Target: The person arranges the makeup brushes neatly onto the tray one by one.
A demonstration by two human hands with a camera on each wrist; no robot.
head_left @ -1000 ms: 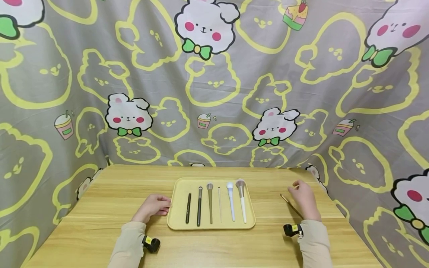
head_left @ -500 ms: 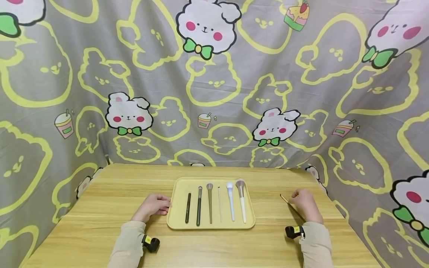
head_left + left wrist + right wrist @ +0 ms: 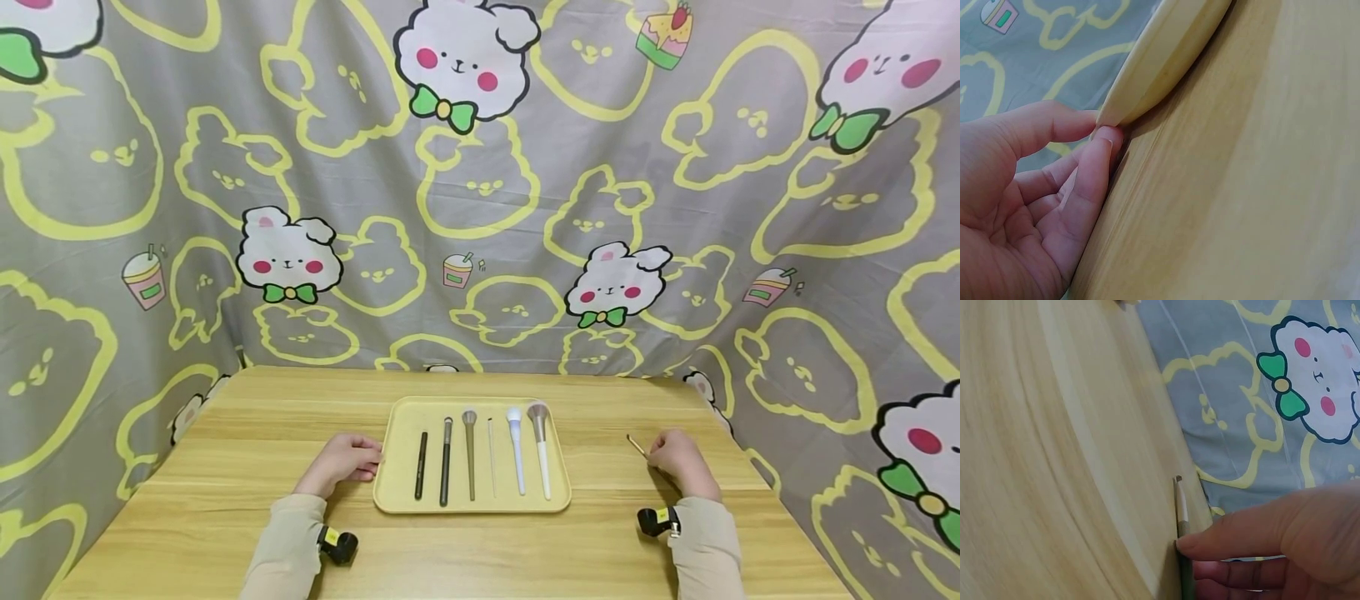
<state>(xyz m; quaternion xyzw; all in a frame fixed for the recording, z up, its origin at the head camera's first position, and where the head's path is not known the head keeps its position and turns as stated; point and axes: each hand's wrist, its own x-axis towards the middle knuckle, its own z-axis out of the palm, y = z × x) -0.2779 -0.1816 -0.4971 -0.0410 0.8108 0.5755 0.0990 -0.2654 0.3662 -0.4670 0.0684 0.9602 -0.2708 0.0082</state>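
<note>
On the table lies a pale yellow tray (image 3: 397, 458) bearing several makeup brushes side by side. My left hand (image 3: 347, 462) is at its left edge; in the left wrist view, finger and thumb pinch the tray's rim (image 3: 1141, 75). To the right of the tray, my right hand (image 3: 678, 460) pinches a slim makeup brush (image 3: 636, 445), its small tip pointing away to the left. The right wrist view has the thumb pressed against the brush (image 3: 1182, 506) below its metal collar, with the other fingers behind. Most of the handle is hidden by the hand.
The tray's row runs from a short black stick (image 3: 422, 467) and a dark brush (image 3: 446, 467) at left to a pale blue-handled brush (image 3: 518, 458) and a white-handled fluffy brush (image 3: 542, 454) at right. A patterned curtain (image 3: 480, 333) borders the wooden table (image 3: 480, 554).
My right hand has come down and nearer, its fingers now closed round the slim brush, whose handle showed more before. My left hand and the tray have stayed in place.
</note>
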